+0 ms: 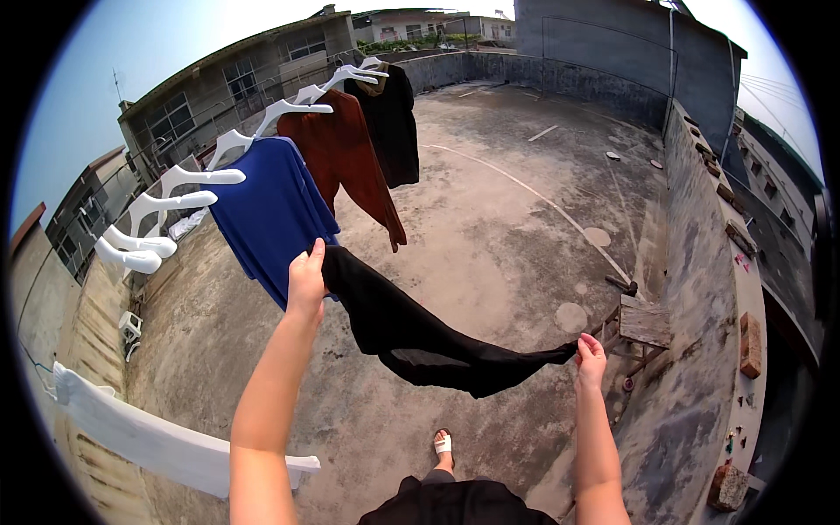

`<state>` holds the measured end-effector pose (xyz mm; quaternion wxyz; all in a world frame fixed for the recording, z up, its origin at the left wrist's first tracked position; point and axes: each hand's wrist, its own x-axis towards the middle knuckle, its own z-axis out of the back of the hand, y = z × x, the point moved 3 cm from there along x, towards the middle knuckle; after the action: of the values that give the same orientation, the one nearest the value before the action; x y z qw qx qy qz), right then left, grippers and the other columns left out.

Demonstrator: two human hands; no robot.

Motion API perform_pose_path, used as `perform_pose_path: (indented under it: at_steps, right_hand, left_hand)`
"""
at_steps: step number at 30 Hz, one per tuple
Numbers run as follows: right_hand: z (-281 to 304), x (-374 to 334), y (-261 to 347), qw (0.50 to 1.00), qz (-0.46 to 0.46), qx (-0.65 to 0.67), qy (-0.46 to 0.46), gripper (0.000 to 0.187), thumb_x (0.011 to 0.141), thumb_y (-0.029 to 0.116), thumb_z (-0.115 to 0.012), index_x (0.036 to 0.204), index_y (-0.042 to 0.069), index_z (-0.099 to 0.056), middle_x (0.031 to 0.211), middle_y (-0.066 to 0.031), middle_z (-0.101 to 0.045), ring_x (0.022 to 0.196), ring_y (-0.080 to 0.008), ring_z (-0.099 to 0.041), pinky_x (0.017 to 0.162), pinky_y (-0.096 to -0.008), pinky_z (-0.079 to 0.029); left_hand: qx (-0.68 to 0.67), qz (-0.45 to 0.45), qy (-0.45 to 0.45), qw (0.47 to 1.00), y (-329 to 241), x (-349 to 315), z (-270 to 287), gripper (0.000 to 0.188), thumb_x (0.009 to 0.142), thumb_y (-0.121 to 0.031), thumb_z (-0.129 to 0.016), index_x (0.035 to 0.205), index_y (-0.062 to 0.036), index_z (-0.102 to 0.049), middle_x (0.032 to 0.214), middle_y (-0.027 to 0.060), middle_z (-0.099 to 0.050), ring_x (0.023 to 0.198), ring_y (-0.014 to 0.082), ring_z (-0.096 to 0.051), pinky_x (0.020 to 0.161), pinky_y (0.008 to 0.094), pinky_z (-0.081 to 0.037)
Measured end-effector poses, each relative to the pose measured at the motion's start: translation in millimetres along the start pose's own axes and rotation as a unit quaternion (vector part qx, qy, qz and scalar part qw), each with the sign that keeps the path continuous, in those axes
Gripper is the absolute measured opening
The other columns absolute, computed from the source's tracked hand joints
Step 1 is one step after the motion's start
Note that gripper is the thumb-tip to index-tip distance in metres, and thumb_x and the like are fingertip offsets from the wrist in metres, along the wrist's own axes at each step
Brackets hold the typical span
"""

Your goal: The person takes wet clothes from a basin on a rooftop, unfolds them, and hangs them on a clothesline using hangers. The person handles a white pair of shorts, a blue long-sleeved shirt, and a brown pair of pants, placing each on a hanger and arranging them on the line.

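A black garment (442, 354), whose kind I cannot make out, stretches between my hands and sags in the middle. At its upper left end my left hand (306, 282) is closed around the cloth. My right hand (591, 359) pinches the narrow far end on the right, lower down. Just behind my left hand hangs a blue long top (267, 210) on a white hanger. Beyond it are rust-brown trousers (332, 140) and a black top (389, 118), also hung up. Several bare white hangers (175, 206) line up to the left.
A long white cloth (149, 433) hangs at the lower left. On the concrete roof floor (490, 219) stand a small wooden stool (643, 322) at right and a white stool (130, 325) at left. A low wall (700, 289) with bricks runs along the right.
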<state>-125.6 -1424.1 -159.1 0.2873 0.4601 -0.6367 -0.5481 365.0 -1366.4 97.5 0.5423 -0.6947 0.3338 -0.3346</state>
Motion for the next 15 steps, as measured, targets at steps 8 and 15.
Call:
perform_pose_path:
  at_steps: [8,15]
  right_hand:
    - [-32.8,108.8,27.0,0.969,0.052,-0.22,0.1,0.009,0.085,0.007,-0.061,0.093,0.008,-0.057,0.078,0.0037,-0.055,0.065,-0.0059,-0.052,0.055,-0.0214,-0.046]
    - [-169.2,109.2,163.7,0.983,0.045,0.08,0.162,0.015,0.086,0.004,-0.061,0.097,0.01,-0.053,0.086,0.0008,-0.057,0.076,-0.011,-0.059,0.069,-0.0287,-0.055]
  left_hand:
    - [0.074,0.214,-0.117,0.967,167.5,141.9,66.6,0.028,0.095,-0.031,-0.05,0.091,-0.0037,-0.052,0.086,0.0079,-0.057,0.073,0.0224,-0.059,0.056,0.0397,-0.049]
    - [-0.025,0.279,-0.06,0.958,271.2,210.8,32.7,0.03,0.094,-0.027,-0.051,0.096,0.0021,-0.054,0.091,0.013,-0.061,0.082,0.0245,-0.062,0.073,0.0411,-0.05]
